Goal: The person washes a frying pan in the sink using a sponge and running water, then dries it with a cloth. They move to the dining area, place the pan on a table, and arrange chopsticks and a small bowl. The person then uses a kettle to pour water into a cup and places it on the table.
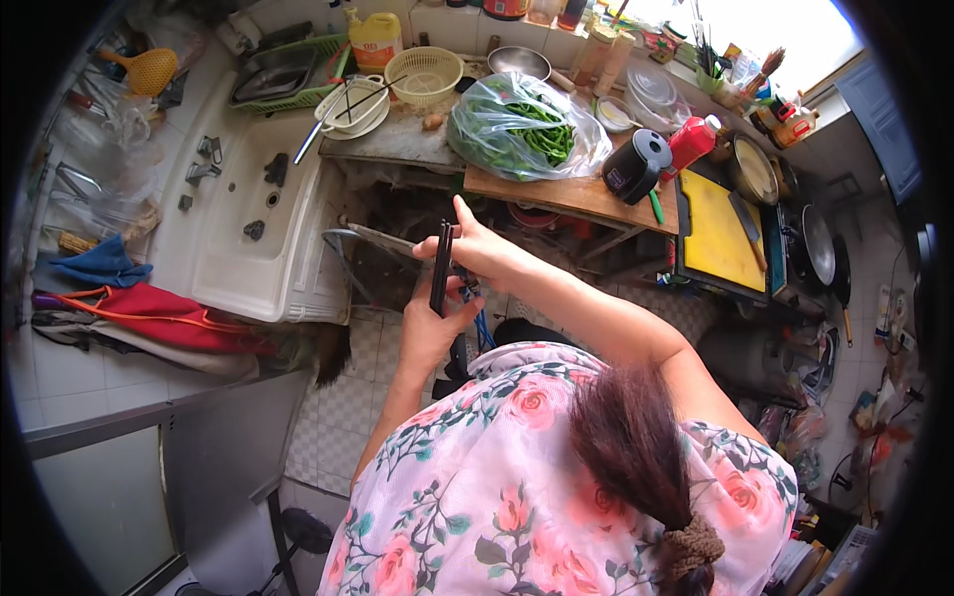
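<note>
Seen nearly edge-on, a black flat device, likely a smartphone [441,270], is held up in front of my body. My left hand [432,322] grips its lower end between thumb and fingers. Close against the upper part of the device is my right hand [481,249], with one finger pointing away and another showing on the left side. Whether the right hand bears any of the weight is unclear. Blue cords [483,328] hang below the hands. The device's screen face is not visible.
A white sink [246,223] stands at the left. Ahead, a clear plastic bag of green vegetables [522,130] rests on a wooden board [566,195], beside a black lidded container [633,167]. At the right, a knife [745,223] lies on a yellow cutting board [712,231].
</note>
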A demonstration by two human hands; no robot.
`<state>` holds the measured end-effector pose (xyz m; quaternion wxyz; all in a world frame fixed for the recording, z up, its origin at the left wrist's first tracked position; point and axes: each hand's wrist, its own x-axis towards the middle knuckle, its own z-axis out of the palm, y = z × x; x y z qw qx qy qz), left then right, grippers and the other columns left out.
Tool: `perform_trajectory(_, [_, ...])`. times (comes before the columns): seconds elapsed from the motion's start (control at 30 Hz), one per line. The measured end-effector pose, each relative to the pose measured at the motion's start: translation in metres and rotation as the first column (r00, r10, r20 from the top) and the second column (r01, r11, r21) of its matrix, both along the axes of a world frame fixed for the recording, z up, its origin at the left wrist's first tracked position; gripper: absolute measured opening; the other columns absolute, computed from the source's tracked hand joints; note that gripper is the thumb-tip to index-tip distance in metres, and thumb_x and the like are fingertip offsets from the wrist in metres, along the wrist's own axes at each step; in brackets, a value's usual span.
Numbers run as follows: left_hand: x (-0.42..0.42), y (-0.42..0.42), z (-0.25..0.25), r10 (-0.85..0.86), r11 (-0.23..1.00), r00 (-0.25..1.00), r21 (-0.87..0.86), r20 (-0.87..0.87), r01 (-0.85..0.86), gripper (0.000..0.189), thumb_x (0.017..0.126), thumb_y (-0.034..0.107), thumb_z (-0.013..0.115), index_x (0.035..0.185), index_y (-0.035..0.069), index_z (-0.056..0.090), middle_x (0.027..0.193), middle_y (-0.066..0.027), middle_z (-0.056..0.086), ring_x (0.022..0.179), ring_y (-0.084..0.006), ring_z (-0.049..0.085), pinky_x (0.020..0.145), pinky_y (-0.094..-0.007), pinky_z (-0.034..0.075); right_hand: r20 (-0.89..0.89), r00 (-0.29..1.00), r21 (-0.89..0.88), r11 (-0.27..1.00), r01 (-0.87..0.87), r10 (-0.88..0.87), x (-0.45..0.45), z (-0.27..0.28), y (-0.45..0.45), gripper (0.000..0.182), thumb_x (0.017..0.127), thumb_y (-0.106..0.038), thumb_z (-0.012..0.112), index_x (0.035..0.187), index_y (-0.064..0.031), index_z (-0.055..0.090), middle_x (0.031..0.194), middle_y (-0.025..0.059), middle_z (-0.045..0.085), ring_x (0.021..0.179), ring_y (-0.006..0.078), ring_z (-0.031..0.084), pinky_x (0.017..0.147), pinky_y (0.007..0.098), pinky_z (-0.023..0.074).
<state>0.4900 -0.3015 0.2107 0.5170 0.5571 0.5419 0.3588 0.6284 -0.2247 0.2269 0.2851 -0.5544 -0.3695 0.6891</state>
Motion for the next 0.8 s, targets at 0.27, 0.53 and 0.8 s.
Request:
perform_trajectory(0.27, [-0.012, -0.002, 0.035, -0.048, 0.880, 0.719, -0.311, 0.693, 0.358, 0.013, 0.083, 0.015, 0.063, 0.086, 0.004, 0.057, 0.074, 0.0033, 0.048, 0.051, -0.0013, 0.035, 0.045, -0.0174, 0.026, 0.034, 0.996, -0.046, 0.995, -0.084, 0.085, 0.009, -0.012, -0.007, 0.127, 0.071, -0.040, 0.081, 0.153, -0.0060, -0.010, 0.142, 0.0256, 0.037, 0.109, 0.0314, 0.055, 0.081, 0.0428, 0.0511])
perform_trajectory(0.53, [0.026, 0.009, 0.077, -0.007, 0.943, 0.600, -0.195, 0.800, 0.271, 0.021, 0.094, 0.021, 0.056, 0.092, 0.001, 0.060, 0.081, -0.0065, 0.062, 0.043, -0.0046, 0.036, 0.040, -0.0202, 0.028, 0.362, 0.908, 0.303, 0.895, -0.328, 0.210, 0.091, 0.008, -0.048, 0.062, 0.097, -0.049, 0.050, 0.139, -0.0035, 0.047, 0.143, 0.0184, 0.044, 0.131, 0.0299, 0.045, 0.110, 0.0372, 0.0345])
perform_trajectory(0.8, [0.084, 0.001, 0.089, 0.066, 0.984, 0.744, -0.165, 0.665, 0.061, 0.029, 0.097, 0.020, 0.054, 0.120, 0.004, 0.057, 0.104, -0.0078, 0.067, 0.044, -0.0022, 0.035, 0.037, -0.0168, 0.025, 0.331, 0.600, 0.863, 0.491, 0.122, -0.729, 0.359, 0.089, -0.104, 0.032, 0.092, -0.019, 0.065, 0.120, -0.0027, 0.062, 0.109, 0.0097, 0.066, 0.097, 0.0173, 0.063, 0.086, 0.0297, 0.0509])
